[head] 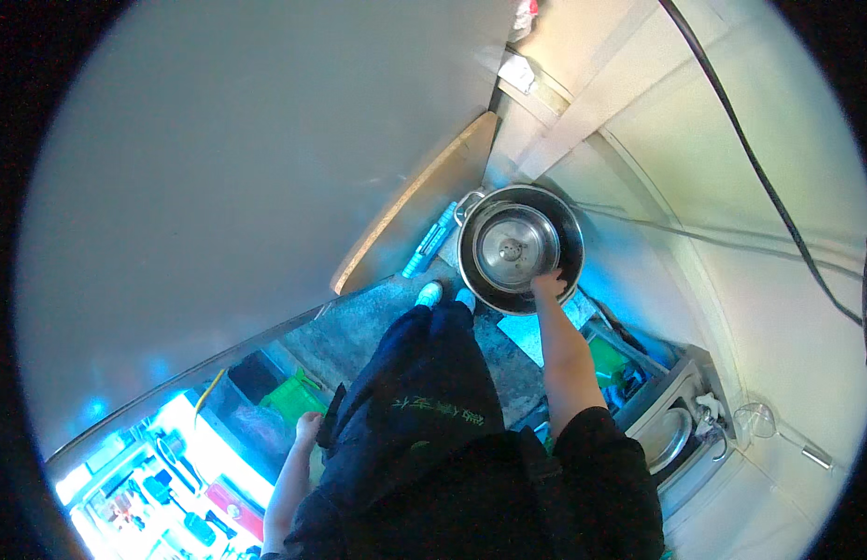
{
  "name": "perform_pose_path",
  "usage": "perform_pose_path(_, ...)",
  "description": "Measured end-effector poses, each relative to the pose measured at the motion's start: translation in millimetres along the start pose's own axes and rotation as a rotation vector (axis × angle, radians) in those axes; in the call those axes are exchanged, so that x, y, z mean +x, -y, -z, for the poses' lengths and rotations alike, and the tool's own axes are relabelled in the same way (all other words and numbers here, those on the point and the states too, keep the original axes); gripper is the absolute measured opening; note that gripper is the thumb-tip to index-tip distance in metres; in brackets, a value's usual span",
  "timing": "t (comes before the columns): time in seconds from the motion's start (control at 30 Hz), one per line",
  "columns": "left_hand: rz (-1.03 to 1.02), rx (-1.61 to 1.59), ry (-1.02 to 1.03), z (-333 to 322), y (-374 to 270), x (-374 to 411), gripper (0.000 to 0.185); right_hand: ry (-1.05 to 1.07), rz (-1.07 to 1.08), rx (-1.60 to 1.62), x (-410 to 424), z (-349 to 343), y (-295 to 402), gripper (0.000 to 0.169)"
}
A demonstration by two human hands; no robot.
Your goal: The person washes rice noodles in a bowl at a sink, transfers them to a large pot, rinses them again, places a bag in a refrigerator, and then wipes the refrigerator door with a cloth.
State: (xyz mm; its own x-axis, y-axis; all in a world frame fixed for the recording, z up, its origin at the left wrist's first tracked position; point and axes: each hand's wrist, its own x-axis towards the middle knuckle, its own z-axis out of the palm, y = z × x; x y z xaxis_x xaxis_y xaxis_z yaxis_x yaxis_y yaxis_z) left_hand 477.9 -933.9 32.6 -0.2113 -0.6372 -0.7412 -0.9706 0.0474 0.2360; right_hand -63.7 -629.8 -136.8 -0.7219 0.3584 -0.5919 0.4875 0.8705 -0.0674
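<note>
A round stainless-steel basin (515,238) sits within the mouth of a large metal stockpot (573,231), with small dark specks on its shiny bottom. My right hand (549,282) reaches down to the basin's near right edge, its fingers closed at the rim; they hide that bit of the edge. At the pot's upper left a loop handle (468,207) sticks out. My left hand (308,427) hangs low by the side of my dark apron (433,413), loosely curled. Its palm is hidden, so I cannot tell whether anything is in it.
A large grey panel (265,140) fills the left, beside a wooden board (416,203) and a blue plastic object (431,239). At right are a metal sink (664,441) with a lid-like round piece, and a wire strainer (755,420) on the wall. A black cable (748,140) hangs above.
</note>
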Motion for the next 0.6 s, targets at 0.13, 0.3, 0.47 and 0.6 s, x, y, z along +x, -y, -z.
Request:
perform_pose_path(0.13,0.084,-0.134,0.026,-23,-13,-8,0.026,-0.027,0.444,-0.036,-3,2,-7,0.050)
perform_pose_path(0.3,0.096,-0.217,0.023,-37,-47,-6,0.025,-0.057,0.887,-0.158,3,-13,-10,0.036)
perform_pose_path(0.47,0.157,-0.226,0.039,-73,-29,-29,0.026,0.102,1.277,0.162,-74,1,2,0.039)
perform_pose_path(0.6,0.189,-0.249,-0.045,-87,-31,-44,0.029,0.362,1.486,-0.150,-75,-29,3,0.020)
